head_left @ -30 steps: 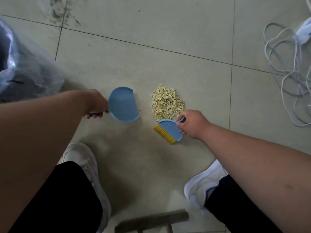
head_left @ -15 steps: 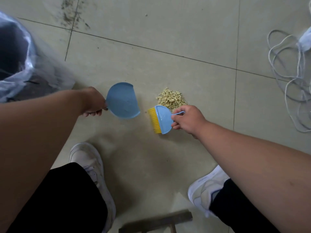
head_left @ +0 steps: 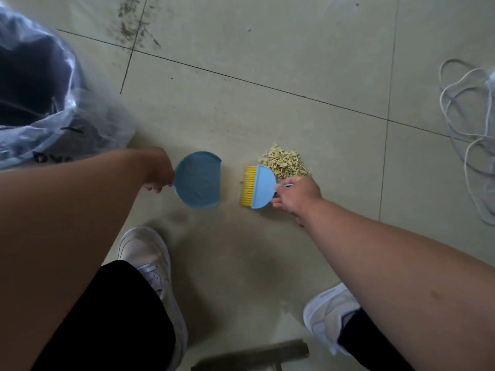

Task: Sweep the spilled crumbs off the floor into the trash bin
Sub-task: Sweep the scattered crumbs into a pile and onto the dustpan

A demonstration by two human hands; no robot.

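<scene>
A heap of pale yellow crumbs [head_left: 282,163] lies on the tiled floor. My right hand [head_left: 296,196] grips the handle of a small blue brush [head_left: 261,187] with yellow bristles that point left; the brush partly covers the near left side of the heap. My left hand [head_left: 158,171] holds the handle of a small blue dustpan [head_left: 198,180], its open edge facing right, a short gap from the bristles. The pan looks empty. The trash bin [head_left: 40,84], lined with a clear plastic bag, stands at the far left.
White cables [head_left: 466,108] lie coiled on the floor at the right edge. My two white shoes [head_left: 147,261] [head_left: 329,311] stand close below the hands. A dark wooden piece [head_left: 254,356] lies at the bottom edge. A smudge of dirt [head_left: 136,25] marks the far tiles.
My right hand turned the brush so its bristles face left and moved it up beside the heap. The camera view shifted, showing more of the bin. The dustpan stayed close to its spot.
</scene>
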